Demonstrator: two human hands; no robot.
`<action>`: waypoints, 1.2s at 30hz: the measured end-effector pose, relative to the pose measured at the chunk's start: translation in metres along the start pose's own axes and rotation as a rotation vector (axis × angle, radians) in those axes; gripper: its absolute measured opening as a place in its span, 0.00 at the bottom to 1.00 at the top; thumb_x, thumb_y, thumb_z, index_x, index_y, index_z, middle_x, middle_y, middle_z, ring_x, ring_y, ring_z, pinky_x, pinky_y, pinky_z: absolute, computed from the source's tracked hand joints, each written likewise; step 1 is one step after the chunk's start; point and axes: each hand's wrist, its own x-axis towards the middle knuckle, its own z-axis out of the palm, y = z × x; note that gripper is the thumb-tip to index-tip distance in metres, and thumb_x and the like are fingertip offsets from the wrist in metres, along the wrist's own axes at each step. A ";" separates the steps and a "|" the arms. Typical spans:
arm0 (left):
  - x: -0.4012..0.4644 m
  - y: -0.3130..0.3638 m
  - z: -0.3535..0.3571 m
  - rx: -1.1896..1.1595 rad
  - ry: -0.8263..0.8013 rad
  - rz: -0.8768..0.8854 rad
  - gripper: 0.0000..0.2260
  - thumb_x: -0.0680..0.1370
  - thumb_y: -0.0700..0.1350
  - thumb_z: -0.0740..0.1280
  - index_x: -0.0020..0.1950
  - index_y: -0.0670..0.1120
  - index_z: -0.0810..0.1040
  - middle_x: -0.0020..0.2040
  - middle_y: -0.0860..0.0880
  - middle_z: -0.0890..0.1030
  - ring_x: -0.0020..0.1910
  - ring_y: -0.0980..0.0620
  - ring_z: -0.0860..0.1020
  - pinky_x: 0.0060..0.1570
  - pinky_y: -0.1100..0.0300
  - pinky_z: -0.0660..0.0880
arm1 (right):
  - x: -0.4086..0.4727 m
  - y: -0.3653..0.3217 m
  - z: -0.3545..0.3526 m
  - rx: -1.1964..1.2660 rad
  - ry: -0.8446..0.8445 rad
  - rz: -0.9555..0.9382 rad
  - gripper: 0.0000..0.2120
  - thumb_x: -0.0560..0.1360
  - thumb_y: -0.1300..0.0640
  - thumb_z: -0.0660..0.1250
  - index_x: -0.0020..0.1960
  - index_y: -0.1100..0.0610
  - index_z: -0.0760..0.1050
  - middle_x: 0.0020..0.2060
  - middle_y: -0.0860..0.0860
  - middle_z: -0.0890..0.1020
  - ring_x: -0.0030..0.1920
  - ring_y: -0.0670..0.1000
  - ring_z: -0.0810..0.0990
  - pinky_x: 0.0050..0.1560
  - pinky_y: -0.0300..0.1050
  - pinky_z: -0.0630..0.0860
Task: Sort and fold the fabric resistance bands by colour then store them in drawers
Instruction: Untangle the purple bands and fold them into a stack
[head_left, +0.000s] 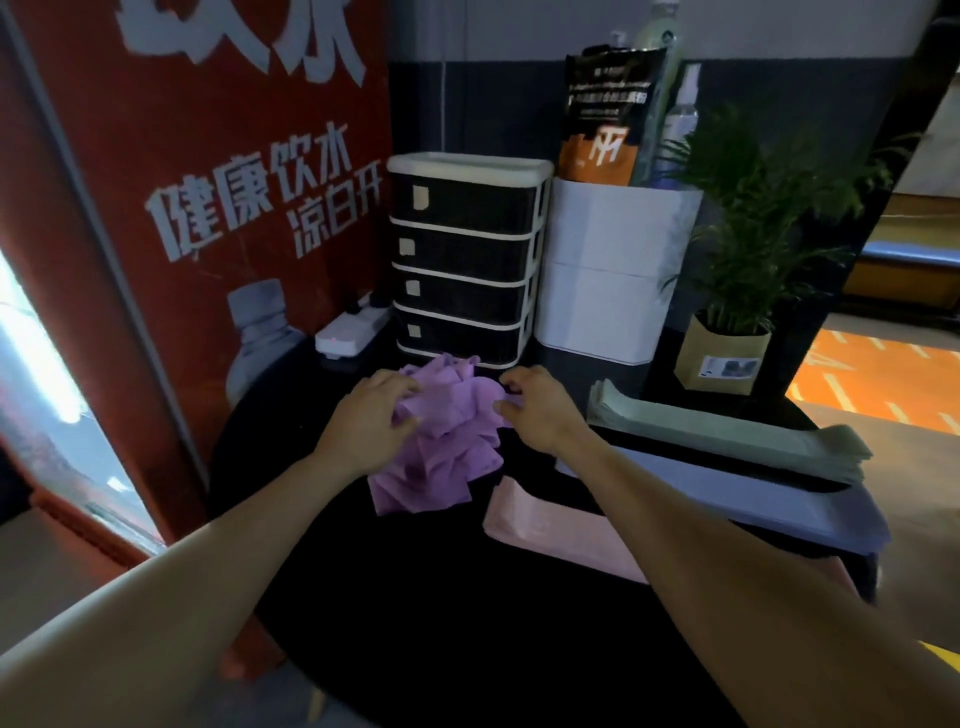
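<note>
Right now both hands are on a crumpled purple pile (441, 441) of bands lying on the black counter (467, 623), just in front of the drawer unit (465, 260). The left hand (371, 415) lies on the pile's left side with its fingers curled into the fabric, gripping a fold. The right hand (535, 408) sits at the pile's upper right edge, fingers bent and thumb close to them, pinching a bit of purple cloth.

The drawer unit stands upright at the back of the counter, four dark drawers in a white frame, all pushed in. The pile's far edge reaches almost to the bottom drawer.

To the right of the pile, three flat stacks of bands lie side by side, running away to the right: a green stack (727, 431) farthest back, a lilac stack (779, 509) in the middle, and a pink stack (550, 535) nearest, partly hidden under the right forearm.

A white bin (608, 275) stands just right of the drawers with an orange-and-black bag (602, 119) and a spray bottle (680, 119) sticking up from it. A potted plant (737, 312) stands to the right of that. A white power strip (350, 332) lies left of the drawers, against a red poster (208, 182) with white lettering.
</note>
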 end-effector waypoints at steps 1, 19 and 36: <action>0.006 -0.003 0.001 0.010 -0.009 -0.002 0.17 0.73 0.42 0.70 0.61 0.43 0.76 0.60 0.44 0.75 0.57 0.43 0.74 0.59 0.50 0.71 | 0.010 -0.002 0.004 0.006 0.005 0.011 0.19 0.75 0.58 0.65 0.65 0.60 0.71 0.61 0.60 0.71 0.60 0.60 0.73 0.60 0.46 0.71; 0.072 0.011 -0.019 -0.287 -0.037 -0.003 0.08 0.72 0.45 0.70 0.41 0.48 0.71 0.34 0.54 0.72 0.33 0.59 0.68 0.34 0.69 0.65 | 0.077 -0.069 -0.042 0.329 0.112 -0.234 0.04 0.76 0.62 0.65 0.44 0.59 0.78 0.37 0.51 0.79 0.36 0.45 0.75 0.39 0.35 0.71; 0.072 0.070 -0.114 -1.156 -0.115 -0.204 0.08 0.79 0.40 0.59 0.44 0.43 0.77 0.37 0.49 0.78 0.37 0.55 0.76 0.41 0.63 0.73 | 0.036 -0.088 -0.110 0.769 0.143 -0.167 0.10 0.79 0.61 0.60 0.42 0.53 0.77 0.38 0.51 0.79 0.43 0.52 0.75 0.48 0.47 0.73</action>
